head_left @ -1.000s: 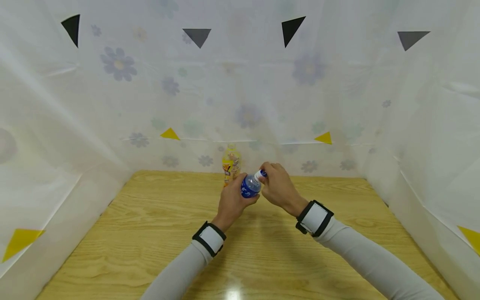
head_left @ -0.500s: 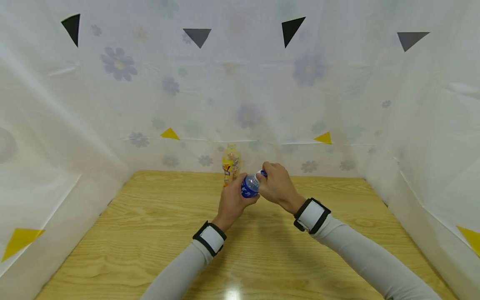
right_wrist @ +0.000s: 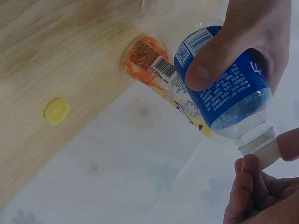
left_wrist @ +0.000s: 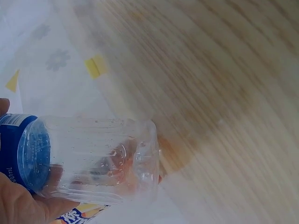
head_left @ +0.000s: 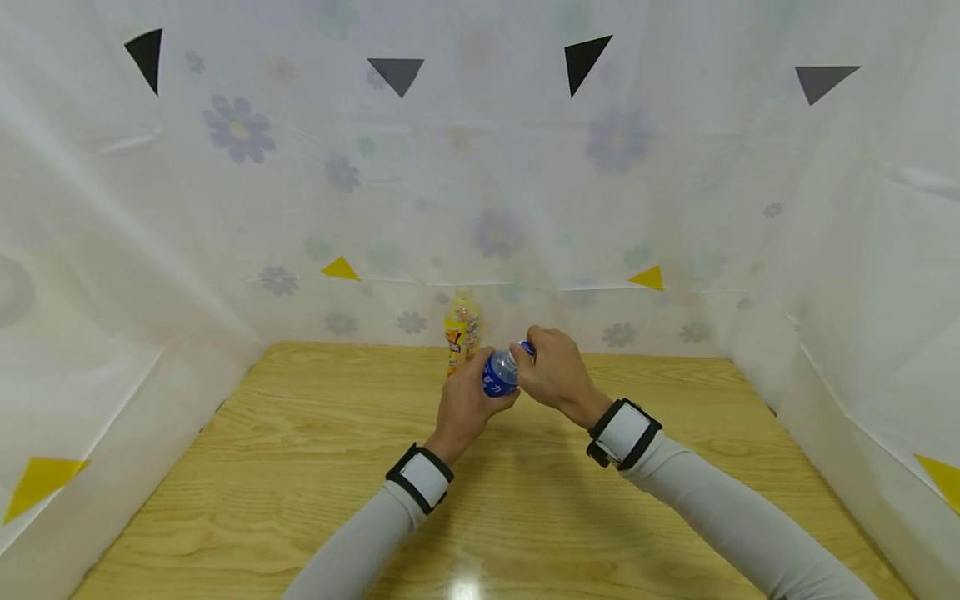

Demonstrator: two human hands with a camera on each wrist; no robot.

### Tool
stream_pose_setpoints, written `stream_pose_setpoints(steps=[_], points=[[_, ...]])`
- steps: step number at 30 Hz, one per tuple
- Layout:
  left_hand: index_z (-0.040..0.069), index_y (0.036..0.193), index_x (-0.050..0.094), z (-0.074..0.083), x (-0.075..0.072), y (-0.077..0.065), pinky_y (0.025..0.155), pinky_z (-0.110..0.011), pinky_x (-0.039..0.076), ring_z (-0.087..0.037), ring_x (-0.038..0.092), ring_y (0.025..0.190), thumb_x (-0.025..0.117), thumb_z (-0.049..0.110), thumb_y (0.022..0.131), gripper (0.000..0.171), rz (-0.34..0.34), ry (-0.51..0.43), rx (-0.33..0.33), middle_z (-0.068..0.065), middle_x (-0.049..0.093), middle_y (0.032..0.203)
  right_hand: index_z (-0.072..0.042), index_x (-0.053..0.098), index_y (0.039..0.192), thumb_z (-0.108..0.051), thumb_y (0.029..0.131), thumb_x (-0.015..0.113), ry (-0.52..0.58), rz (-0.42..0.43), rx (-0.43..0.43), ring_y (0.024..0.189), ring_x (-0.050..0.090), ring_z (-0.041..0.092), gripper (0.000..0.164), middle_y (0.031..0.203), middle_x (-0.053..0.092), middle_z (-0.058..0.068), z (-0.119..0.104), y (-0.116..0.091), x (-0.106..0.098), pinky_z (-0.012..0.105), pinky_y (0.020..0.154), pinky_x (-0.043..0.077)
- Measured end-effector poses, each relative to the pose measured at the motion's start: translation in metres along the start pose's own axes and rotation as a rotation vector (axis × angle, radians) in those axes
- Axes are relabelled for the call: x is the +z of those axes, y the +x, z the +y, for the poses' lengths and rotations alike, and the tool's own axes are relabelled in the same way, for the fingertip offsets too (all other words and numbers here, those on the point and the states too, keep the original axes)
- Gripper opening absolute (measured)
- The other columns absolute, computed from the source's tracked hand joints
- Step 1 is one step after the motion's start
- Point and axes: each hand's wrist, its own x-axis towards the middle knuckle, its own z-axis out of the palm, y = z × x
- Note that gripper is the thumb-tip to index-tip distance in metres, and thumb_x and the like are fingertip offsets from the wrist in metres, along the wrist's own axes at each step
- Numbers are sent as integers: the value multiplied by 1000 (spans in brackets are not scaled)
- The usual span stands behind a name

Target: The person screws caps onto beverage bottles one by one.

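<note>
My left hand (head_left: 463, 407) grips a clear plastic bottle (head_left: 498, 372) round its blue label, above the table. The bottle leans with its neck toward my right hand (head_left: 557, 372). In the right wrist view, the right thumb and fingers pinch the white cap (right_wrist: 268, 155) at the bottle's neck. The left wrist view shows the see-through lower part (left_wrist: 93, 154) of this bottle, with drops on its wall. Just behind the left hand stands a yellow-labelled bottle (head_left: 463, 321) with no cap on its mouth. Its lower part is hidden by that hand.
A yellow bottle cap (right_wrist: 57, 111) lies on the wooden table (head_left: 337, 433) near the back edge. Pale flowered sheeting (head_left: 495, 167) hangs behind and along both sides of the table, with black, grey and yellow triangles on it.
Over the first half second my right hand shifted slightly left, and its thumb covers more of the cap. The left hand and both bottles stay in place.
</note>
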Motion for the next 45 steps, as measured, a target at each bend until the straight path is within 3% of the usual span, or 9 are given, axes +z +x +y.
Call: stream_pose_setpoints(steps=[8, 13, 18, 21, 24, 30, 45], points=[[12, 131, 58, -2, 1, 1, 81, -41, 59, -23, 70, 99, 90, 32, 76, 67, -3, -7, 0, -9, 71, 113, -10, 49, 74, -24, 102, 57, 29, -8, 22, 53, 38, 16, 32, 62, 42, 2, 2, -3, -1, 30, 51, 31], [12, 130, 58, -3, 2, 0, 81, -41, 59, -23, 70, 99, 90, 31, 76, 66, -6, -8, -3, -8, 71, 113, -8, 55, 81, -26, 103, 58, 32, -54, 59, 59, 46, 18, 28, 69, 52, 6, -3, -4, -6, 33, 56, 37], [13, 128, 58, -3, 2, 0, 81, -41, 60, -23, 70, 98, 91, 30, 75, 65, 2, -3, 6, -8, 72, 111, 1, 63, 112, -33, 99, 62, 45, -128, 129, 83, 62, 26, 37, 95, 65, 14, -9, -6, -12, 40, 69, 51], [13, 128, 58, -2, 2, 0, 81, -41, 60, -24, 70, 99, 91, 30, 75, 65, 5, -1, 11, -8, 72, 111, 3, 56, 133, -33, 98, 64, 51, -166, 134, 99, 65, 33, 51, 112, 67, 20, -12, -7, -16, 46, 79, 55], [12, 128, 58, -2, 2, 0, 80, -41, 60, -24, 71, 98, 91, 30, 74, 65, 4, 2, 10, -9, 72, 111, 1, 51, 142, -23, 99, 61, 41, -178, 105, 107, 65, 37, 50, 119, 67, 23, -14, -8, -18, 50, 84, 55], [13, 128, 58, -1, 2, 0, 79, -42, 59, -24, 71, 96, 91, 29, 75, 65, -7, -10, -4, -8, 72, 110, 2, 59, 132, -5, 98, 58, 39, -151, 50, 103, 65, 35, 35, 114, 68, 21, -14, -11, -19, 50, 84, 55], [12, 129, 58, 0, 1, 1, 81, -42, 59, -24, 70, 98, 90, 28, 76, 65, -18, -22, -4, -9, 71, 112, 2, 62, 120, 0, 96, 62, 9, -115, 26, 96, 64, 32, 24, 106, 67, 18, -10, -11, -15, 46, 79, 56]])
